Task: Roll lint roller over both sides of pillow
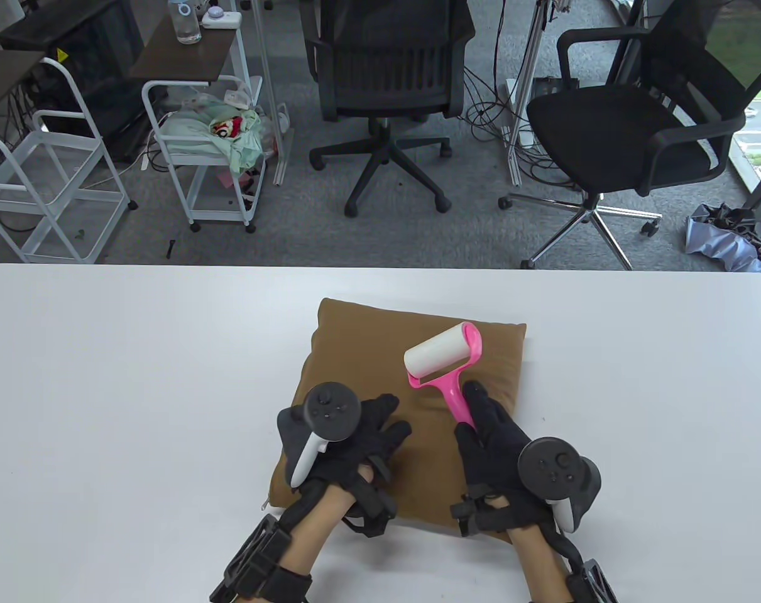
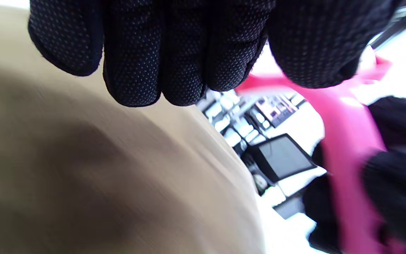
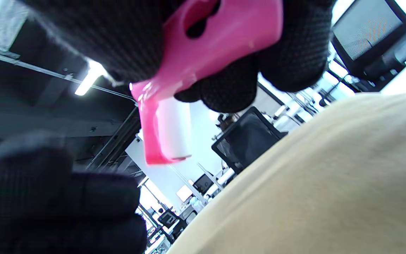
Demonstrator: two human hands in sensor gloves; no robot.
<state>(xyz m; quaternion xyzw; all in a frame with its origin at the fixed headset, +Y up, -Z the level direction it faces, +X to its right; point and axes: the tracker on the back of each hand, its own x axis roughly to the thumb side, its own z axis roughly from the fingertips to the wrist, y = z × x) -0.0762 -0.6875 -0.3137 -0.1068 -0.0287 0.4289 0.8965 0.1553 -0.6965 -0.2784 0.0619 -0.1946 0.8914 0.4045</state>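
A brown pillow [image 1: 380,352] lies flat on the white table [image 1: 135,389]. My right hand [image 1: 481,427] grips the pink handle of the lint roller [image 1: 457,402]. Its white roll [image 1: 437,352] is over the pillow's far right part; whether it touches the fabric I cannot tell. My left hand [image 1: 380,433] rests open on the pillow's near left part. In the right wrist view the handle [image 3: 217,35] sits in my fingers, with the roll [image 3: 174,130] beyond and the pillow [image 3: 330,176] below. The left wrist view shows my fingers [image 2: 174,53] over the pillow [image 2: 83,176] beside the pink handle [image 2: 347,169].
Bare white table surrounds the pillow on all sides. Beyond the far edge stand two black office chairs [image 1: 386,81] [image 1: 631,125], white wire carts [image 1: 210,151] and cables on the grey carpet.
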